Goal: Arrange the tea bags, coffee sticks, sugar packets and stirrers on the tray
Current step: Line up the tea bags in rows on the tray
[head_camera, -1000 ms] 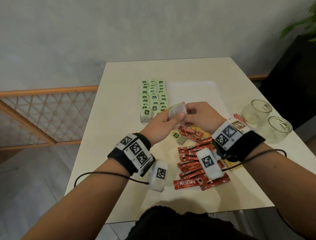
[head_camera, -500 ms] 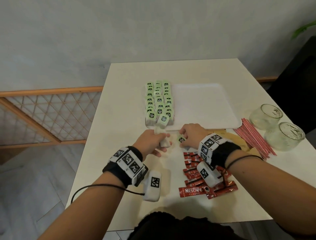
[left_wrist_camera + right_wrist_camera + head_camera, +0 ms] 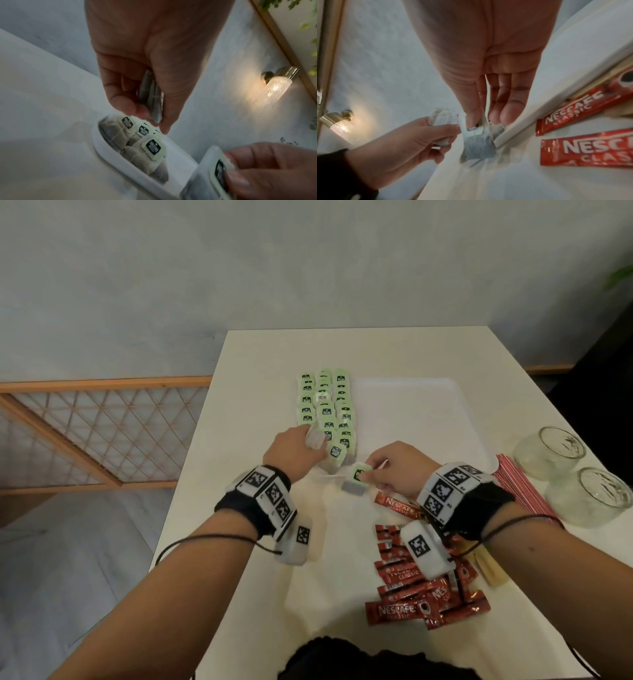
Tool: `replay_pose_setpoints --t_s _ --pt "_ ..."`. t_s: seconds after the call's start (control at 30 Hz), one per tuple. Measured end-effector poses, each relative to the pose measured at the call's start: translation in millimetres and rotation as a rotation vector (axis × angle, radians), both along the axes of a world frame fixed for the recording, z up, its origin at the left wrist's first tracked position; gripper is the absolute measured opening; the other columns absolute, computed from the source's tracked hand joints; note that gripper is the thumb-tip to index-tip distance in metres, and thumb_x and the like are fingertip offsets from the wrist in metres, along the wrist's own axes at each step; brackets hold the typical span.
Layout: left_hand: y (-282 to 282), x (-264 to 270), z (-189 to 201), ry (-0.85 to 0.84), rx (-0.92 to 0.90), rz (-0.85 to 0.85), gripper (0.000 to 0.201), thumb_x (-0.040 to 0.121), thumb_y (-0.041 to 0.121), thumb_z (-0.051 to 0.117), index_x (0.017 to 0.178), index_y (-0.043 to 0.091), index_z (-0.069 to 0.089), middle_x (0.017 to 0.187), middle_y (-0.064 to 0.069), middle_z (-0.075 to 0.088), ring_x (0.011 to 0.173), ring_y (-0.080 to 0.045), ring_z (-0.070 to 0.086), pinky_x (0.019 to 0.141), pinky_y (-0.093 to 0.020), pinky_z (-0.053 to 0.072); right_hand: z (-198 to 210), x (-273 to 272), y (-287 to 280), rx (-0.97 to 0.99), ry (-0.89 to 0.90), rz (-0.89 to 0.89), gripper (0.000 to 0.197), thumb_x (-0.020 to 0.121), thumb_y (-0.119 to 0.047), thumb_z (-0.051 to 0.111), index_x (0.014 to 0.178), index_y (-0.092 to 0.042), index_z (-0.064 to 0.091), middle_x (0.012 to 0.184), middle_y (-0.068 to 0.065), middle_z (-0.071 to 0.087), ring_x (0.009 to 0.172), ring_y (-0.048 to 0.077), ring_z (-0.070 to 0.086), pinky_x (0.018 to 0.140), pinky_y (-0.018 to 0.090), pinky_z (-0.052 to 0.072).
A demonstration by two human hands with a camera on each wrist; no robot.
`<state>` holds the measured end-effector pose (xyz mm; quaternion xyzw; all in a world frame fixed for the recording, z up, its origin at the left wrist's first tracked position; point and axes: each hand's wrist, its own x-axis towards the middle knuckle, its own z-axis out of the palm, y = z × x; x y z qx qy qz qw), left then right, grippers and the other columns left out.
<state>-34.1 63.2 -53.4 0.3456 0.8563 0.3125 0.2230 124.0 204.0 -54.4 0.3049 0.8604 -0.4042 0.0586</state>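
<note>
Head view: a white table fills the frame in front of me, and a white tray sits on its far half. Three rows of green-tagged tea bags run down the tray's left side. A heap of red coffee sticks lies on the table between the tray and me, partly under my right wrist. Two glass jars stand at the right edge, with a bundle of red stirrers just beside them. A few tan packets poke out near the coffee sticks.

My left hand hovers at the near end of the leftmost tea bag row, thumb and fingers pinching a small stack of tea bags edge-on above the tray. My right hand is just off the tray's near edge, thumb and forefinger pinching one tea bag by its green tag; the pouch hangs below the tag, close over the table. The two hands are near each other but apart.
</note>
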Motion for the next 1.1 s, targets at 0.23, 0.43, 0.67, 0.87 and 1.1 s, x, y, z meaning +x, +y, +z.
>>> replay_pose_setpoints --t_s 0.23,0.43,0.67,0.87,1.1 --pt "34.5 -16.5 -14.1 0.070 -0.186 -0.183 0.033 0.076 0.042 0.066 0.107 0.033 0.062 0.101 0.005 0.064 0.094 -0.019 0.061 0.083 -0.038 0.054 -9.5 -23.5 14.8 -0.063 0.106 -0.074 0.020 0.088 -0.018 0.070 0.105 -0.008 0.068 0.075 0.007 0.072 0.063 0.015 0.067 0.065 0.027 0.058" --pt "35.9 -35.5 -20.3 0.150 -0.202 -0.107 0.028 0.082 0.044 0.067 0.091 0.019 0.057 0.091 0.001 0.059 0.088 -0.021 0.057 0.072 -0.032 0.042 -10.8 -40.4 27.1 0.103 -0.019 0.096 0.008 0.092 -0.023 0.065 0.093 -0.015 0.066 0.072 0.000 0.069 0.065 0.013 0.065 0.070 0.028 0.054" --pt "34.3 -42.9 -20.3 0.077 -0.150 -0.098 0.030 0.082 0.043 0.069 0.082 0.020 0.049 0.085 0.001 0.059 0.083 -0.020 0.057 0.072 -0.032 0.046 -9.3 -61.2 31.6 0.301 -0.107 0.260 0.015 0.095 -0.027 0.059 0.087 -0.015 0.055 0.077 0.000 0.058 0.078 0.020 0.057 0.069 0.029 0.040" --pt "19.2 -36.8 -6.7 -0.296 0.066 0.017 0.021 0.086 0.026 0.072 0.090 0.007 0.064 0.079 -0.009 0.067 0.063 -0.020 0.062 0.060 -0.033 0.058 -14.1 -61.3 30.6 0.263 -0.109 0.244 0.012 0.092 -0.026 0.063 0.085 -0.019 0.057 0.076 -0.004 0.058 0.080 0.019 0.061 0.071 0.028 0.045" --pt "3.4 -16.1 -4.9 -0.894 0.290 0.128 0.016 0.094 -0.002 0.052 0.105 -0.001 0.064 0.096 -0.014 0.072 0.084 -0.023 0.071 0.080 -0.031 0.060 -8.4 -47.8 29.2 0.143 0.163 0.037 0.018 0.090 -0.032 0.066 0.104 -0.020 0.063 0.095 -0.006 0.062 0.075 0.006 0.056 0.074 0.025 0.043"
